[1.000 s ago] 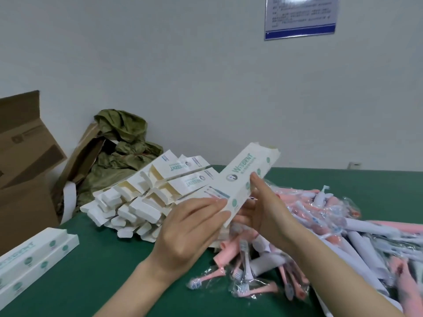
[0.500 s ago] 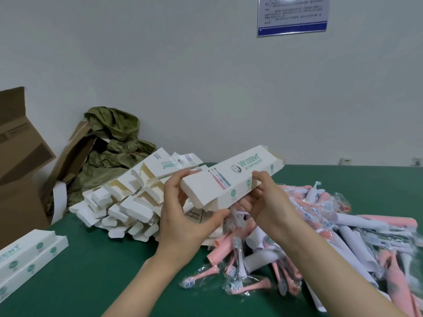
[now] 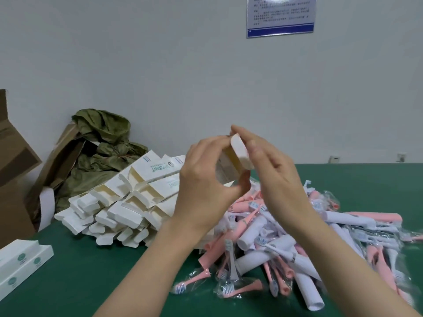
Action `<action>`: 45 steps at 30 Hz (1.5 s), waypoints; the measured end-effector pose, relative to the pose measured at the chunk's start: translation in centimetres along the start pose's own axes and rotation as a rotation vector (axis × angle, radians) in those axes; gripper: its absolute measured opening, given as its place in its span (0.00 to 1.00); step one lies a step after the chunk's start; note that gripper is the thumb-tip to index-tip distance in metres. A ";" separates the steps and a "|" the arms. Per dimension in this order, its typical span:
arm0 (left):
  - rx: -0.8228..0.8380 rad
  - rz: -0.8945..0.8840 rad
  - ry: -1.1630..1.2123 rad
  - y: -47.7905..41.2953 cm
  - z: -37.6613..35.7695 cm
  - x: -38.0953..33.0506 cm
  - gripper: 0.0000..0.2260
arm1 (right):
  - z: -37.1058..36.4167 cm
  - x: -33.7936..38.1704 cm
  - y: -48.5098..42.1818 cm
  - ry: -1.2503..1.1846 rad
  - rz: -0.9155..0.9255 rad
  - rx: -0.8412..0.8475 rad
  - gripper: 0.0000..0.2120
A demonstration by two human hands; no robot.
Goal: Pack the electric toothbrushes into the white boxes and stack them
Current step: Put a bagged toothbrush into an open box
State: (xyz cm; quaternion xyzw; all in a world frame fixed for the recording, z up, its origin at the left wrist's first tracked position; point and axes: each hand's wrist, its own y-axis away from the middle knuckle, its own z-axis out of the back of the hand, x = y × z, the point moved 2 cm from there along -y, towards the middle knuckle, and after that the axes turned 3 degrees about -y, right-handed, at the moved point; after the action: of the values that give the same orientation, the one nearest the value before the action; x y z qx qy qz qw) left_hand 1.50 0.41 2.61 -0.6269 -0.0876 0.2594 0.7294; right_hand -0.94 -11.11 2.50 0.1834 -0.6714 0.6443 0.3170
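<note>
I hold one white toothbrush box end-on towards me, raised above the table. My left hand grips its near end from the left with thumb below and fingers on top. Fingers of my right hand pinch its end flap from the right. Most of the box's length is hidden behind my hands. Below lies a heap of pink and white electric toothbrushes in clear bags. A pile of open white boxes lies to the left of it.
Two closed white boxes lie side by side at the left edge of the green table. Brown cartons and a green cloth bundle stand at the back left against the wall. A blue notice hangs above.
The box was turned from lying crosswise with its printed side showing to pointing end-on at me. Both hands rose and closed in on its near end.
</note>
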 end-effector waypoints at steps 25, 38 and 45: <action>-0.150 0.116 0.046 0.4 -1.7 -0.1 0.24 | 0.3 0.4 0.2 0.562 0.420 -0.175 0.18; -0.154 0.283 0.425 -0.2 0.8 0.7 0.21 | 1.7 -1.0 -0.7 0.003 -0.004 -0.235 0.12; -0.155 0.738 1.174 3.2 3.4 4.7 0.33 | 2.4 -5.1 -0.3 0.246 -0.853 0.074 0.23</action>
State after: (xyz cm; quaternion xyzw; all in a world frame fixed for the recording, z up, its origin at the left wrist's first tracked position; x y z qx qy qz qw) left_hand 3.11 5.92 -0.70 -0.7024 0.5214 0.1016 0.4738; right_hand 2.54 -14.35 -0.54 0.3773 -0.4694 0.4963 0.6253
